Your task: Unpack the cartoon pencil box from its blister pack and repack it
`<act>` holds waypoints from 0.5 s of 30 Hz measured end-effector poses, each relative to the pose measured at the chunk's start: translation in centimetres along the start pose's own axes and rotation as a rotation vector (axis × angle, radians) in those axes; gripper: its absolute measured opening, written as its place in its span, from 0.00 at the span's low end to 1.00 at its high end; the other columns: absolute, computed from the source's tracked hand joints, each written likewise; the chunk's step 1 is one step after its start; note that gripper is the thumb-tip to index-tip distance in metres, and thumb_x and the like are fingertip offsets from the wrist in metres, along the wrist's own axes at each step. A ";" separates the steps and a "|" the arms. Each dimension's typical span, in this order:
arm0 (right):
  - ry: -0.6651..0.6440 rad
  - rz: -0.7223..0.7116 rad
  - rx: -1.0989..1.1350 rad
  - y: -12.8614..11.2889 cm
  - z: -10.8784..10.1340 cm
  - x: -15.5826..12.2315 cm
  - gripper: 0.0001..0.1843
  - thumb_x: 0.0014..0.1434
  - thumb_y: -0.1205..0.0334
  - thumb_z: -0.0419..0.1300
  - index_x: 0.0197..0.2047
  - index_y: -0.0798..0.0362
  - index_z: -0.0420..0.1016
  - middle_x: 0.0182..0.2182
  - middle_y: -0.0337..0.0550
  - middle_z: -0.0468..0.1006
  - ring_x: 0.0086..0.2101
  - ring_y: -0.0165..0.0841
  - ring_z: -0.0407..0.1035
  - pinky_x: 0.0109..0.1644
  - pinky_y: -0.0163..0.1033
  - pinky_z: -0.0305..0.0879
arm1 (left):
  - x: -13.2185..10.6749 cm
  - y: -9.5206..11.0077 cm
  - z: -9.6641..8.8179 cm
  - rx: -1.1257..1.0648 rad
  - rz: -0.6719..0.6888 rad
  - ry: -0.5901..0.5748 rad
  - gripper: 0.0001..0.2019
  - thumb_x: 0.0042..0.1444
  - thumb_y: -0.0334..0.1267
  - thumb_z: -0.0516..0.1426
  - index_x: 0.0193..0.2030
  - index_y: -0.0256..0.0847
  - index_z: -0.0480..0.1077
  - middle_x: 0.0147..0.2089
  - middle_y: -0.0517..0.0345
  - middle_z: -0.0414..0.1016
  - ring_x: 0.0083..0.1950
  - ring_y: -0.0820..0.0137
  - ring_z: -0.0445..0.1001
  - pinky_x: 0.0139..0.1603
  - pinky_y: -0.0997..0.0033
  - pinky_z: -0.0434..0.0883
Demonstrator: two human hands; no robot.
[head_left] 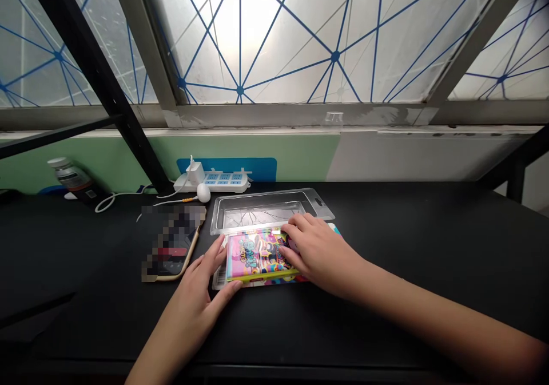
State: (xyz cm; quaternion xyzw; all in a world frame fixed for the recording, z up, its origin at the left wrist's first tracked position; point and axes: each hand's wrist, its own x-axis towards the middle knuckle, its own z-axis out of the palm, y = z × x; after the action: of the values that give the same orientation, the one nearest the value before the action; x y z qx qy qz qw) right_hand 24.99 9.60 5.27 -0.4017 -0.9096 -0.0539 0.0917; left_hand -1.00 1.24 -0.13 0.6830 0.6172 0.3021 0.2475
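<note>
A flat, colourful printed case (255, 253) with pink cartoon artwork and a yellow-green front edge lies on a printed backing card (221, 279). My left hand (205, 285) spans the case's left end, fingertips at the far corner and thumb at the near edge. Over the right end lies my right hand (319, 250), its fingers bent and its thumb on the printed face, covering that part. Just behind the case, a clear plastic blister shell (261, 216) with a hang hole rests on the black desk (386, 328).
A phone (175, 247) in a tan-edged case, partly pixelated, lies left of my left hand. Behind it are a white power strip (225, 182) with a plugged-in adapter, a white cable (112, 199) and a dark bottle (75, 179) with a white lid. Black frame bars (132, 139) rise at left.
</note>
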 end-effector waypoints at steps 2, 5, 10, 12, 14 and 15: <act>0.003 0.035 0.014 -0.7 0.4 0.8 0.17 0.70 0.52 0.54 0.48 0.56 0.75 0.43 0.53 0.75 0.44 0.47 0.68 0.48 0.50 0.65 | 0.0 -0.1 0.0 0.013 0.014 -0.003 0.35 0.68 0.52 0.53 0.77 0.53 0.43 0.71 0.52 0.67 0.72 0.56 0.64 0.70 0.47 0.62; 0.029 0.094 0.031 -1.4 1.2 1.5 0.19 0.71 0.50 0.52 0.46 0.57 0.74 0.43 0.55 0.73 0.45 0.47 0.66 0.50 0.52 0.64 | 0.1 -0.3 0.0 0.040 0.051 -0.005 0.35 0.69 0.51 0.52 0.77 0.54 0.41 0.71 0.52 0.67 0.72 0.56 0.65 0.70 0.46 0.61; 0.052 0.135 0.099 -1.6 1.8 1.7 0.18 0.70 0.49 0.51 0.43 0.56 0.72 0.42 0.53 0.72 0.44 0.46 0.64 0.50 0.52 0.64 | 0.2 -0.4 0.0 0.064 0.113 -0.005 0.35 0.71 0.48 0.51 0.78 0.53 0.36 0.69 0.52 0.70 0.71 0.58 0.65 0.71 0.47 0.60; 0.065 0.138 0.107 -1.5 1.9 1.7 0.18 0.70 0.49 0.52 0.42 0.55 0.71 0.42 0.53 0.71 0.44 0.47 0.64 0.50 0.52 0.64 | 0.2 -0.4 -0.1 0.071 0.121 -0.004 0.36 0.71 0.47 0.50 0.78 0.54 0.35 0.68 0.52 0.71 0.71 0.58 0.65 0.70 0.47 0.61; 0.081 0.139 0.107 -1.4 1.9 1.8 0.18 0.70 0.49 0.52 0.42 0.55 0.70 0.42 0.54 0.71 0.44 0.47 0.64 0.49 0.52 0.64 | 0.1 -0.4 -0.1 0.074 0.125 -0.001 0.36 0.71 0.47 0.50 0.78 0.54 0.34 0.69 0.52 0.69 0.71 0.58 0.66 0.69 0.48 0.62; 0.097 0.142 0.107 -1.4 2.0 1.8 0.17 0.70 0.49 0.52 0.42 0.55 0.70 0.42 0.54 0.70 0.43 0.46 0.64 0.49 0.52 0.65 | 0.1 -0.4 -0.1 0.074 0.124 0.001 0.36 0.71 0.47 0.50 0.78 0.55 0.34 0.69 0.52 0.69 0.71 0.58 0.66 0.69 0.48 0.63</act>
State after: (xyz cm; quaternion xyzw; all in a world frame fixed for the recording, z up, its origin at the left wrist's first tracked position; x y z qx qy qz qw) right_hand 22.52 10.27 3.67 -0.4565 -0.8749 -0.0181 0.1607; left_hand -1.30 1.42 -0.34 0.7286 0.5846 0.2940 0.2025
